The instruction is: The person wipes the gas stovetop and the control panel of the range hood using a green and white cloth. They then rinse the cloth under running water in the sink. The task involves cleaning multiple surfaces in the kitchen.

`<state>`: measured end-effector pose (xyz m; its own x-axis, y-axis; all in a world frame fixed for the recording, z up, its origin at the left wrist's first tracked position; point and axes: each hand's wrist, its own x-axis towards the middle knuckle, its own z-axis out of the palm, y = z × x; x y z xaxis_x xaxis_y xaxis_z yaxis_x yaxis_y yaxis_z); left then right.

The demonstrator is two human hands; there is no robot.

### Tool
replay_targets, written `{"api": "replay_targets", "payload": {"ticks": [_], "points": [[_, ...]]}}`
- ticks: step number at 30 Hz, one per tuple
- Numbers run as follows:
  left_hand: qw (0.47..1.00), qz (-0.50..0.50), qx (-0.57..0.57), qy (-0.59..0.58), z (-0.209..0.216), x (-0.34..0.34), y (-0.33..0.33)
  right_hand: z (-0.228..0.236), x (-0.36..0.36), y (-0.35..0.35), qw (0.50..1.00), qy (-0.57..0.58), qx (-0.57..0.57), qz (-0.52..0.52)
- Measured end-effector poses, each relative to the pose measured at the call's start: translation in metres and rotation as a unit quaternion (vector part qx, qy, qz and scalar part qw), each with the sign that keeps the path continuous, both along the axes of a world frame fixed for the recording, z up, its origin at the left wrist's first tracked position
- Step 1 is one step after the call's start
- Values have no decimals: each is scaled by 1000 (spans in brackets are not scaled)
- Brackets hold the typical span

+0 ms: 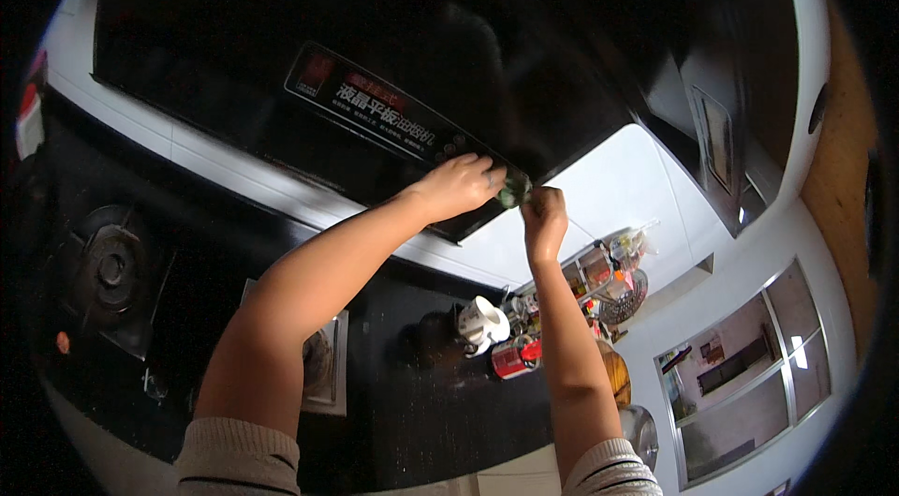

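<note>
Both my arms reach up to the lower edge of a black glossy range hood (pixel 393 149). My left hand (pixel 459 187) is closed, its bent fingers on a small crumpled greenish thing (pixel 513 191) whose kind I cannot make out. My right hand (pixel 545 217) is also closed, its fingertips pinching the other side of that thing. The two hands are close together, near the hood's lower right corner and the end of its printed label strip (pixel 365 103). My fingers hide part of the greenish thing.
Below lies a black counter (pixel 412 421) with a gas burner (pixel 114 266) at left and another burner partly behind my left arm. White mugs (pixel 481 323), a red can (pixel 510 358) and a crowded rack (pixel 599 276) stand near my right forearm. A window (pixel 740 374) is at right.
</note>
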<state>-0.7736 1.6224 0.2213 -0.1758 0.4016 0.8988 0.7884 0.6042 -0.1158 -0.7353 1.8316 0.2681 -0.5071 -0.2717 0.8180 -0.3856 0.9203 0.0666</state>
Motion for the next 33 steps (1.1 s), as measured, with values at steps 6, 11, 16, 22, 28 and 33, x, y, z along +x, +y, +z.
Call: {"api": "replay_targets", "payload": {"ticks": [6, 11, 16, 22, 28, 33], "points": [[809, -267, 299, -430, 60, 67, 10, 69, 77, -20, 516, -280, -757, 286], [245, -696, 385, -554, 170, 109, -13, 152, 168, -59, 303, -230, -747, 545], [43, -738, 521, -426, 208, 168, -48, 175, 212, -116, 183, -218, -688, 668], [64, -842, 455, -283, 202, 193, -147, 172, 216, -237, 221, -253, -631, 699], [96, -918, 348, -163, 179, 196, -300, 173, 198, -376, 252, -337, -551, 721], [159, -920, 334, -131, 173, 207, -411, 172, 191, -476, 217, -331, -567, 723]]}}
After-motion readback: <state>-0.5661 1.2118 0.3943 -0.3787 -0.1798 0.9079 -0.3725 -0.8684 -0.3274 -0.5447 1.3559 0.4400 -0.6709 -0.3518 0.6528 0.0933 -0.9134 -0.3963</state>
